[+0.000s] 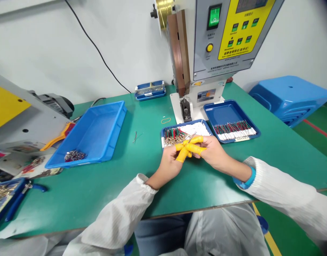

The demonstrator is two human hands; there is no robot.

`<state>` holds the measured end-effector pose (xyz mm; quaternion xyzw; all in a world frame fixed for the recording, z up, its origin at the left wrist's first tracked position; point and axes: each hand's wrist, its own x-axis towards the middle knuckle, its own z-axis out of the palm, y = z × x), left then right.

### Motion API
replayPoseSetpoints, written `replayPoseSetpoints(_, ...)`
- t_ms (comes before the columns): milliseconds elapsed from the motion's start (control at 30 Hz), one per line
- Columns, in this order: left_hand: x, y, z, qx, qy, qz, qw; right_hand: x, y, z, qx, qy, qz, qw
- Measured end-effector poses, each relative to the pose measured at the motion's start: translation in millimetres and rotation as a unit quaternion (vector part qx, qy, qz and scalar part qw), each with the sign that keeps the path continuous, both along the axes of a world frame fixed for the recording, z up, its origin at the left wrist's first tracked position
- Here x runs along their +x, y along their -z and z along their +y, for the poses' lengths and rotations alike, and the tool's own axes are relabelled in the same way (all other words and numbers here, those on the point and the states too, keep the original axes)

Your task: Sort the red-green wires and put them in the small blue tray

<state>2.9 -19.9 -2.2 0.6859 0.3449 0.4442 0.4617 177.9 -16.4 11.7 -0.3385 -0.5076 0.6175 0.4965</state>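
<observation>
My left hand (172,158) and my right hand (212,149) meet just in front of the near edge of a small blue tray (163,142). Yellow finger cots cover the fingertips, which are pinched together. Out from between them sticks a thin wire-like piece (192,136); its lower part is hidden by the fingers. Behind the hands, the tray holds red, green and black wires with gold-coloured terminals (176,136) on the left and small white pieces (198,128) on the right. To its right, a second blue tray (222,112) has a row of wires with white ends (234,131).
A grey crimping machine (214,60) stands behind the trays. Left of me are a large blue bin (94,131) with a metallic heap, another machine (32,117) and blue-handled pliers (16,202). A rubber band (165,121) lies midtable. At right is a blue stool (288,94).
</observation>
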Motion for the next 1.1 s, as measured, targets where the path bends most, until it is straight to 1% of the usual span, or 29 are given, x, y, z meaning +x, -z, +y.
replayPoseSetpoints(100,-2.4,-0.1,3.1,0.102,-0.045,0.071,0.991,-0.5,2.7,-0.5,-0.051,-0.002,-0.014,0.999)
replayPoseSetpoints(167,-3.3,2.2,4.5,0.154,-0.076,0.100,0.980,-0.2,4.7,-1.2,-0.068,0.001,-0.026,0.997)
replayPoseSetpoints(267,-4.2,6.5,4.6,0.187,-0.095,0.123,0.970,0.4,5.7,-2.5,-0.070,0.007,-0.028,0.997)
replayPoseSetpoints(400,-4.9,7.3,3.7,0.172,-0.079,0.137,0.972,0.7,3.9,-2.4,-0.078,0.004,-0.011,0.997)
replayPoseSetpoints(500,-4.8,3.6,3.9,0.146,-0.041,0.122,0.981,1.2,2.8,-0.4,-0.080,-0.013,0.004,0.997)
replayPoseSetpoints(633,-3.9,0.5,3.7,0.111,0.004,0.098,0.989,2.1,3.5,2.1,-0.056,-0.034,0.022,0.998)
replayPoseSetpoints(700,-3.5,1.1,3.4,0.103,0.007,0.089,0.991,1.8,4.4,2.4,-0.043,-0.036,0.034,0.998)
replayPoseSetpoints(833,-2.8,1.2,2.7,0.080,0.012,0.085,0.993,-1.1,4.5,1.5,-0.034,-0.018,0.050,0.998)
replayPoseSetpoints(967,-1.3,-4.8,2.3,0.057,0.001,0.084,0.995,-4.5,2.8,0.7,-0.050,0.008,0.065,0.997)
replayPoseSetpoints(1100,0.0,-11.7,2.6,0.070,-0.008,0.079,0.994,-1.9,-0.4,1.9,-0.057,0.020,0.083,0.995)
